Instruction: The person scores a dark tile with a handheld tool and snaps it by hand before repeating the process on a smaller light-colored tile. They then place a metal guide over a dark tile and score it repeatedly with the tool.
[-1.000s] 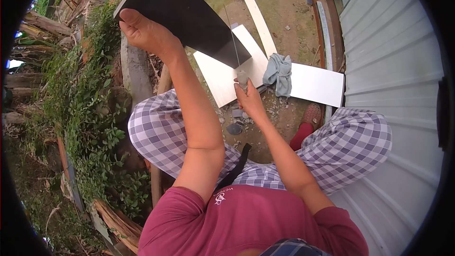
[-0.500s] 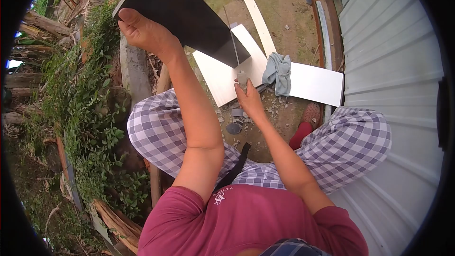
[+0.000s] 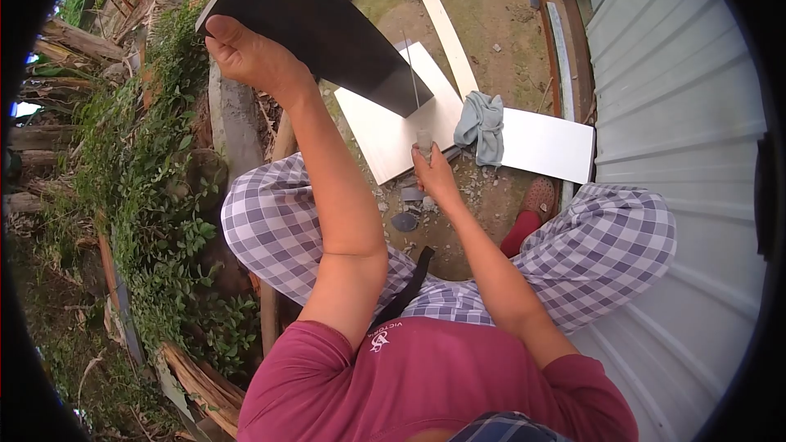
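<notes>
"Two bare hands were busy. Where was the dark board (image 3: pixel 319 24)?"

"Ahead of the person and to the left, with its near end over a pale board (image 3: pixel 385 135). I couldn't tell whether the two touched."

"Which way did it point?"

"Its long axis slanted from far left to near right, the narrow near end aimed towards the right hand (image 3: pixel 434 173). The broad black face was turned up to the camera."

"And the grip?"

"The left hand (image 3: pixel 254 57) had the far-left edge clamped, thumb against it and fingers curled. The right hand was closed round the grey handle of a thin tool (image 3: pixel 424 139)."

"How did that lie?"

"Handle towards the person, slim shaft pointing away and leaning a little left, across the board's near corner in view. Whether it met the surface, I couldn't tell."

"Any writing?"

"On the maroon shirt (image 3: pixel 442 376), a white logo (image 3: pixel 378 342) with small letters beside it, starting 'VICTOR'; the ending was too small to be sure of. To the right, a blue-grey cloth (image 3: pixel 481 127) lay on one end of a white panel (image 3: pixel 548 147); I could read no mark on either."
</notes>
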`<state>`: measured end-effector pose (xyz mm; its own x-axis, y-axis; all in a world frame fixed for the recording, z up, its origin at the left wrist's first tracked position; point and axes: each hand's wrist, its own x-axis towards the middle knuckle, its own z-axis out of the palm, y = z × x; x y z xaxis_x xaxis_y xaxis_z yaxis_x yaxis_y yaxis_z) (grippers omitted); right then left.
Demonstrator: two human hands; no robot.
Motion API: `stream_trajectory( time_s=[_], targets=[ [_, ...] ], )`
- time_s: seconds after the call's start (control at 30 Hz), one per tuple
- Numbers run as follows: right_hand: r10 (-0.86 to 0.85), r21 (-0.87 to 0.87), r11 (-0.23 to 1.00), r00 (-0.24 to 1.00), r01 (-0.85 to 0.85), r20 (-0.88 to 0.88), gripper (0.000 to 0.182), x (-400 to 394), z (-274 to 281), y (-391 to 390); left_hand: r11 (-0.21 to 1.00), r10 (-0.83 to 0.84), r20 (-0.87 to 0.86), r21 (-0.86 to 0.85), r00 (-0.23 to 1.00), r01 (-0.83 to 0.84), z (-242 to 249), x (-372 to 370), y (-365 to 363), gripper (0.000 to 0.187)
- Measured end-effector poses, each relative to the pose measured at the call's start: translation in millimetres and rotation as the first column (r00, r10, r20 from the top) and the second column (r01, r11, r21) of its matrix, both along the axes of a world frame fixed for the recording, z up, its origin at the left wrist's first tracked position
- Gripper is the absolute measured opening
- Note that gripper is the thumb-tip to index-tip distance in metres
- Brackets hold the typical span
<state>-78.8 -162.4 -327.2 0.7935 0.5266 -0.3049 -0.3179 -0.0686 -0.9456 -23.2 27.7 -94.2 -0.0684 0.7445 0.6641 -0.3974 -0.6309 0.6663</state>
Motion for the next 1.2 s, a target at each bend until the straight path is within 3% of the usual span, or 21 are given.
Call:
stream_trajectory(
  time_s=[0.07, 0.2, 0.27, 0.3, 0.37, 0.5, 0.57, 0.73, 0.8, 0.9, 0.93, 0.97, 1.0, 1.1, 1.13, 1.2],
  targets=[
    [-0.017, -0.150, 0.988, 0.943, -0.035, -0.332, 0.023, -2, -28, -15, 1.000, 0.000, -0.007, -0.004, 1.000, 0.000, -1, -1, 2, 0.056],
    [-0.101, -0.260, 0.966, 0.943, 0.016, -0.317, 0.024, 8, -36, -14, 1.000, -0.010, -0.020, -0.018, 1.000, 0.010, 1, -1, 1, 0.056],
    [-0.056, -0.057, 0.997, 0.981, 0.047, -0.183, 0.031, 14, 7, 0, 1.000, 0.009, -0.018, 0.007, 1.000, -0.009, 0, 0, -1, 0.056],
    [-0.051, -0.057, 0.998, 0.981, 0.041, -0.186, 0.031, 11, 14, 4, 0.999, 0.024, -0.016, 0.036, 1.000, -0.024, 0, 0, 0, 0.056],
    [-0.027, 0.018, 1.000, 0.989, 0.025, 0.147, 0.031, 9, 22, 7, 1.000, 0.018, -0.019, 0.023, 1.000, -0.018, -1, -2, 3, 0.056],
    [0.011, -0.119, 0.993, 0.999, -0.006, 0.041, 0.031, -1, -15, -3, 1.000, 0.026, -0.013, 0.011, 1.000, -0.026, 1, -2, 1, 0.056],
    [0.021, -0.301, 0.950, 0.982, -0.078, -0.190, 0.022, 0, -51, -16, 1.000, 0.020, -0.017, 0.005, 1.000, -0.020, 2, -3, 1, 0.056],
    [-0.055, -0.113, 0.993, 0.982, 0.034, -0.182, 0.023, 14, 23, -2, 0.999, 0.033, -0.024, -0.002, 0.999, -0.033, -2, -2, 4, 0.056],
    [-0.018, -0.002, 1.000, 0.996, 0.019, 0.084, 0.030, 14, 36, 5, 0.999, 0.038, -0.027, 0.035, 0.999, -0.037, -2, -1, 4, 0.056],
    [0.017, -0.068, 0.998, 0.994, -0.010, 0.112, 0.031, 5, 13, 5, 1.000, 0.026, -0.009, 0.010, 1.000, -0.026, -2, -1, 3, 0.056],
    [0.014, -0.068, 0.998, 0.994, -0.007, 0.113, 0.031, 1, -9, 1, 1.000, 0.023, -0.009, 0.010, 1.000, -0.023, -2, -1, 2, 0.056],
    [0.023, -0.165, 0.986, 0.999, -0.027, -0.031, 0.031, -1, -37, -7, 0.999, 0.032, -0.024, 0.000, 0.999, -0.032, -2, -2, 1, 0.056],
    [0.017, -0.254, 0.965, 0.985, -0.061, -0.174, 0.031, -1, -40, -11, 0.999, 0.041, -0.039, -0.008, 0.998, -0.041, 0, -3, 0, 0.056],
    [-0.045, -0.240, 0.971, 0.965, -0.019, -0.258, 0.025, 9, -41, -14, 1.000, -0.008, -0.007, -0.024, 1.000, 0.008, 1, -1, 1, 0.056],
    [-0.045, -0.244, 0.970, 0.965, -0.021, -0.260, 0.025, 12, -24, -12, 1.000, -0.007, -0.009, -0.028, 1.000, 0.006, 0, 0, 2, 0.056],
    [-0.047, -0.073, 0.996, 0.997, 0.042, -0.069, 0.033, 16, 14, 1, 1.000, -0.006, -0.018, 0.014, 1.000, 0.007, -3, 0, 5, 0.056]
  ],
)
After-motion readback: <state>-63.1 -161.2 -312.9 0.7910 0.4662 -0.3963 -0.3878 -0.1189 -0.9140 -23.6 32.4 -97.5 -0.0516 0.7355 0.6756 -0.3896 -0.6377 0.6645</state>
